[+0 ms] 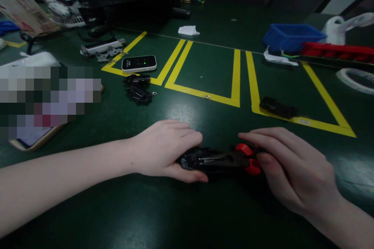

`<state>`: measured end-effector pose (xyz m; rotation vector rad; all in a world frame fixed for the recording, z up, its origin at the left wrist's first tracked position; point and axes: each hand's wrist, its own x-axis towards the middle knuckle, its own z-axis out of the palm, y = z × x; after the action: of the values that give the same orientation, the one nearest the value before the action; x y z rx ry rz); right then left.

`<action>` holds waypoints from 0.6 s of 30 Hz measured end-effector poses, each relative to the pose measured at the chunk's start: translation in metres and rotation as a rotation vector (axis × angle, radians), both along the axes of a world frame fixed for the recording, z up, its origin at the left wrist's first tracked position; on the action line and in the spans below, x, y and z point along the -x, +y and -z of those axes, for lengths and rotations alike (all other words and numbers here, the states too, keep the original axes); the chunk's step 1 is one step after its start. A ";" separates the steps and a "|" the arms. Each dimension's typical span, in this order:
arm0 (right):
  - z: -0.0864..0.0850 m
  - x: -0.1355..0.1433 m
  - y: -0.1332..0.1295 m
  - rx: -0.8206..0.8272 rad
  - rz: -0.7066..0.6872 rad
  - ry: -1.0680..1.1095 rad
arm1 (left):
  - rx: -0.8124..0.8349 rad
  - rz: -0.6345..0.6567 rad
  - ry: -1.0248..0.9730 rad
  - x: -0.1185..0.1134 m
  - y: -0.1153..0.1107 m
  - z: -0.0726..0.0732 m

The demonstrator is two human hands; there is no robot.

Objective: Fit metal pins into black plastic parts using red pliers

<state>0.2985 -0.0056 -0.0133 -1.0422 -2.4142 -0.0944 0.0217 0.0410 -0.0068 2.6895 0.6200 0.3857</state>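
Left hand [168, 151] and right hand [296, 171] are closed above the dark green bench [131, 210]: in the former a glossy black plastic part [194, 160] is gripped, in the latter a red-handled, plier-like tool [253, 167]. Work on this part appears under way, not finished; glossy black pieces [139, 94] are left beyond, beside a small metal ring [154, 93].

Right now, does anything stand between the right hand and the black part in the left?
Only the red-handled tool, held by the right hand and pointing at the black part; nothing else visible.
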 end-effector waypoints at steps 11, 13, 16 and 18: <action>0.000 -0.001 0.000 -0.004 -0.011 -0.036 | -0.025 0.025 0.004 0.001 -0.001 0.000; 0.000 -0.001 0.000 -0.006 -0.016 -0.041 | -0.022 0.026 0.009 0.001 -0.001 0.000; 0.001 0.000 0.000 -0.011 -0.014 -0.052 | -0.020 0.027 0.011 0.001 -0.001 0.000; 0.001 0.000 0.000 -0.007 -0.006 -0.061 | -0.019 0.029 0.011 0.001 0.000 0.000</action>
<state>0.2981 -0.0061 -0.0138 -1.0434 -2.4692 -0.1349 0.0203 0.0405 -0.0067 2.7170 0.5828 0.3708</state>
